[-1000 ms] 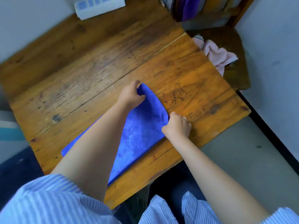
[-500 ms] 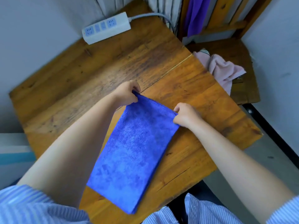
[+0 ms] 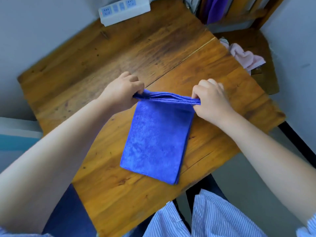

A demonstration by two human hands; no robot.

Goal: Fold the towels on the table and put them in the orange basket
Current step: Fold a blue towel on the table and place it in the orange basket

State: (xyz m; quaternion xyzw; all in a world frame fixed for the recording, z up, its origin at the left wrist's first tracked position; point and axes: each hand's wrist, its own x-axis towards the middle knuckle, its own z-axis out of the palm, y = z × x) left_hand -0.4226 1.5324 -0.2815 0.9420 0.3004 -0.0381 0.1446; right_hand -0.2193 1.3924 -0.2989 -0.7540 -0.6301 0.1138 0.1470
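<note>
A blue towel (image 3: 157, 139), folded into a narrow rectangle of several layers, hangs above the wooden table (image 3: 102, 69), its lower edge near the table's front. My left hand (image 3: 119, 93) pinches the towel's upper left corner. My right hand (image 3: 212, 101) pinches the upper right corner. The top edge is stretched level between the two hands. A pink towel (image 3: 244, 57) lies crumpled on a wooden chair beyond the table's right edge. No orange basket is in view.
A white power strip (image 3: 123, 9) lies at the table's far edge against the wall. A wooden chair (image 3: 256, 40) stands at the right, with purple cloth (image 3: 215, 7) hanging at the top. Grey floor shows at the right.
The blue towel was lifted off the table by its far corners and is now shorter, with more layers. Both hands have moved nearer to me and level with each other.
</note>
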